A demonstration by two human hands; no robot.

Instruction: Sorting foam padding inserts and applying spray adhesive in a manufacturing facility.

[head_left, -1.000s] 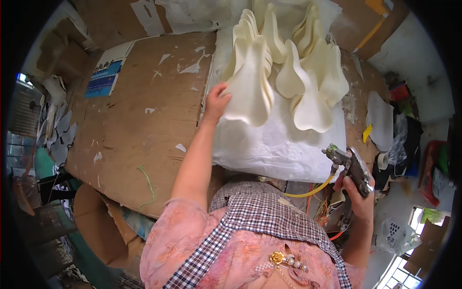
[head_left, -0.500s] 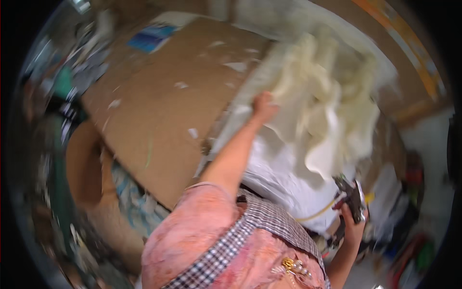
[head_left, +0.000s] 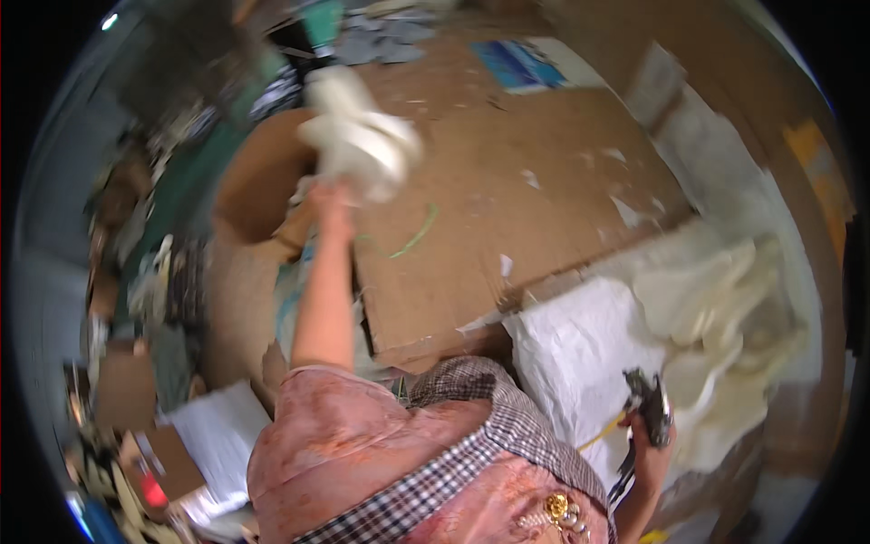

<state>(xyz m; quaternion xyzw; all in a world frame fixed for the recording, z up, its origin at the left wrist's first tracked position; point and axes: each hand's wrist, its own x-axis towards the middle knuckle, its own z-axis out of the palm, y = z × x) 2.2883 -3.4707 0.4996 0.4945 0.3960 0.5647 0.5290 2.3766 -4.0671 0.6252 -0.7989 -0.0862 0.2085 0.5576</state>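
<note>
My left hand (head_left: 332, 196) is stretched out to the left, gripping a cream foam piece (head_left: 361, 136) that it holds in the air over the left edge of the cardboard-topped table (head_left: 507, 218). The picture is blurred by motion. My right hand (head_left: 651, 442) stays low at the right, closed on a dark pistol-shaped tool (head_left: 645, 401) with a yellow hose. Just beyond that hand, several more cream foam pieces (head_left: 716, 317) lie on a white sack-covered block (head_left: 580, 354).
White scraps and a green strip (head_left: 412, 238) litter the cardboard. A blue printed sheet (head_left: 526, 63) lies at the far side. Brown cardboard boxes (head_left: 245, 263) and cluttered items stand on the floor to the left. White paper (head_left: 213, 435) lies at the lower left.
My left hand lifted one foam piece off the pile and swung it left across the cardboard. The view turned left with it. My right hand kept the tool in place.
</note>
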